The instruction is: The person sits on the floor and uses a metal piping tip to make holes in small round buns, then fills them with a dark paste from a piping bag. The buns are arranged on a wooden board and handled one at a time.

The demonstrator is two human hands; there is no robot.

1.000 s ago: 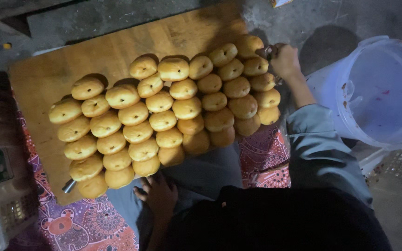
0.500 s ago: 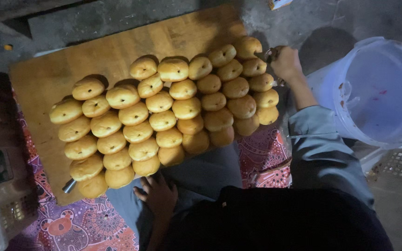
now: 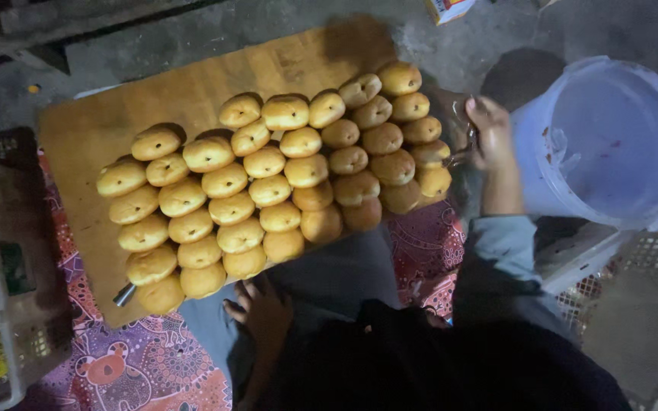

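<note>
A wooden board point(image 3: 100, 122) lies across my lap, loaded with several rows of round golden buns point(image 3: 268, 164) packed side by side. My right hand point(image 3: 490, 133) is at the board's right edge, next to the outermost buns, with its fingers closed round a small shiny thing that I cannot make out. My left hand point(image 3: 264, 312) rests low on my lap just below the board's near edge, fingers apart and holding nothing. A small metal piece point(image 3: 124, 294) pokes out under the buns at the board's near left corner.
A large pale plastic bucket point(image 3: 611, 137) stands to the right, close to my right hand. White perforated crates point(image 3: 649, 259) sit below it. A clear plastic container point(image 3: 1, 304) is at the left, on a patterned purple cloth point(image 3: 138, 365). The floor is grey concrete point(image 3: 192, 30).
My right hand has shifted slightly right and down, from the top-right buns towards the bucket. The left hand and the buns stay put.
</note>
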